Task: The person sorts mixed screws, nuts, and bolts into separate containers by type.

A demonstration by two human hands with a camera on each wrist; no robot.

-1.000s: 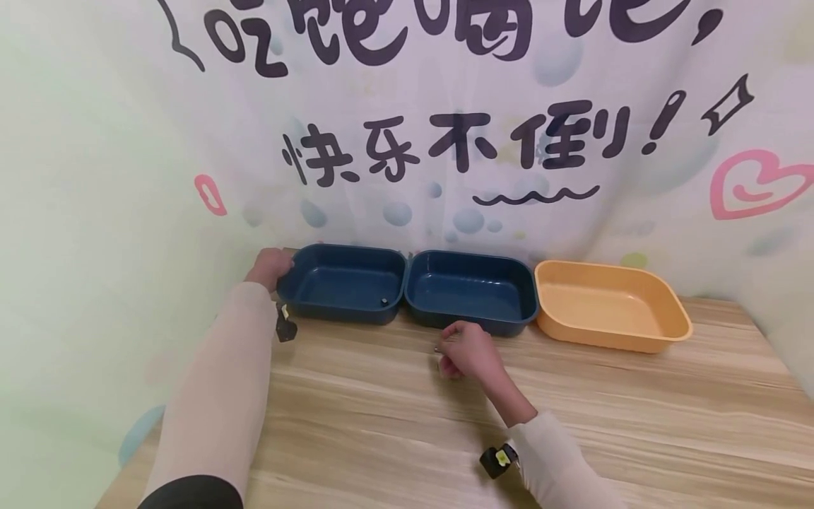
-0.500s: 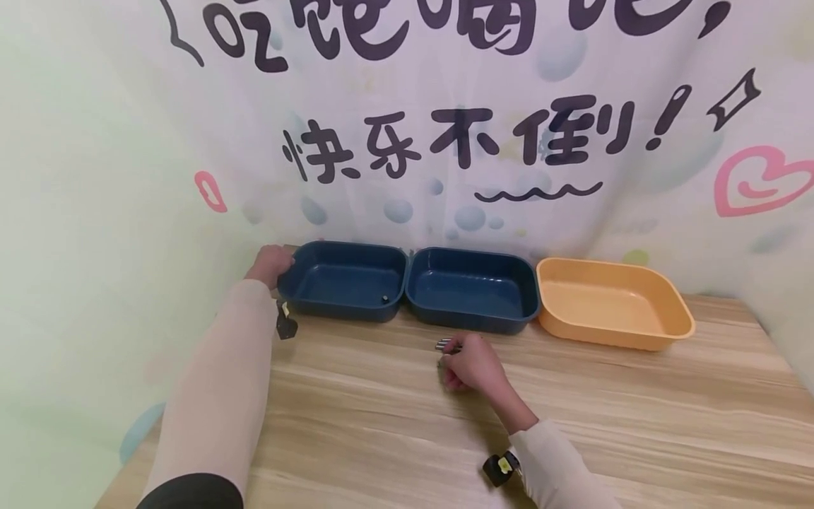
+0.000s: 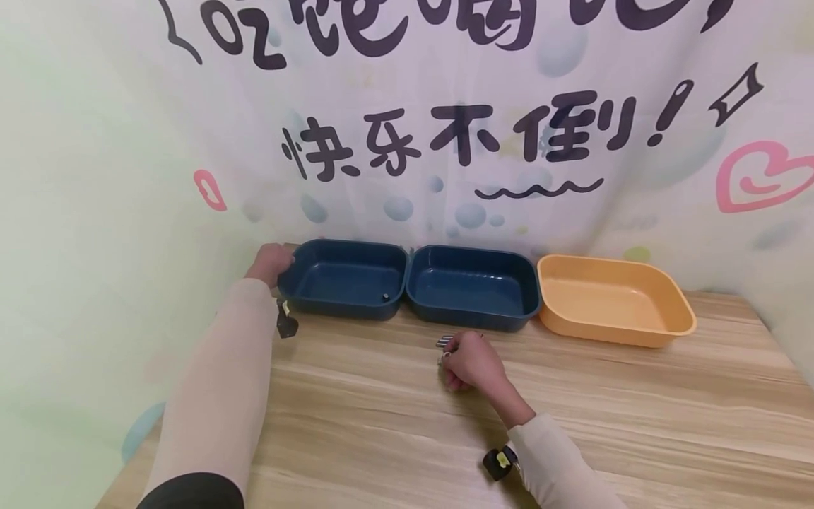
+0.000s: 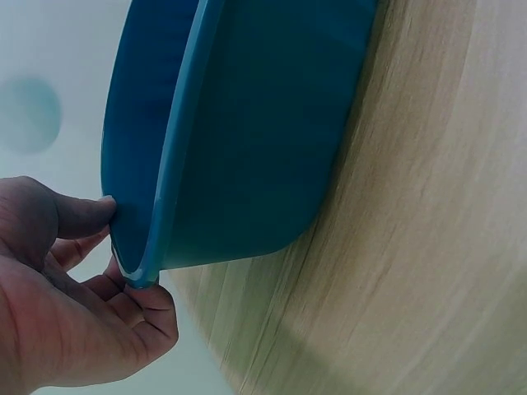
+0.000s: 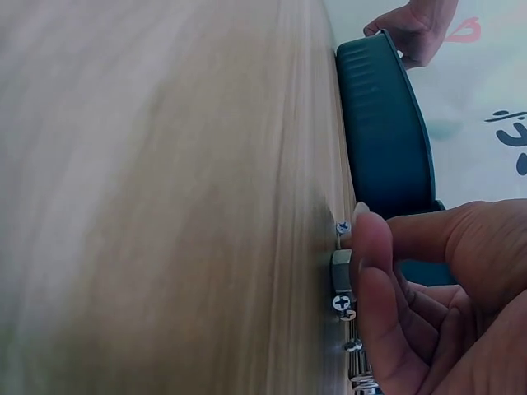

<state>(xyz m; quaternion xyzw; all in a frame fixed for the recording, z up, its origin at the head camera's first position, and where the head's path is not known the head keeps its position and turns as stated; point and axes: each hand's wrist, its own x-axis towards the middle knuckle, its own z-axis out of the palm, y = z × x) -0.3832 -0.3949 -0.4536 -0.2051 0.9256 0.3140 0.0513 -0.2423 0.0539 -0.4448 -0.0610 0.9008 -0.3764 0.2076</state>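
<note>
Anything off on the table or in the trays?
Nothing looks damaged. Mildly odd: one small dark piece sits alone in the near right corner of the left blue tray, while screws lie outside it, by the right hand.

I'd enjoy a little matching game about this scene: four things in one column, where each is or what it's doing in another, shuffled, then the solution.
Column one
1. Orange tray
2. Left hand
3. Tiny object
4. Right hand

Column two
A. Gripping the rim of the leftmost blue tray
B. Inside the leftmost blue tray
C. Close beside screws
D. Right end of the tray row

Pairs: 1-D, 2-A, 3-B, 4-C
</note>
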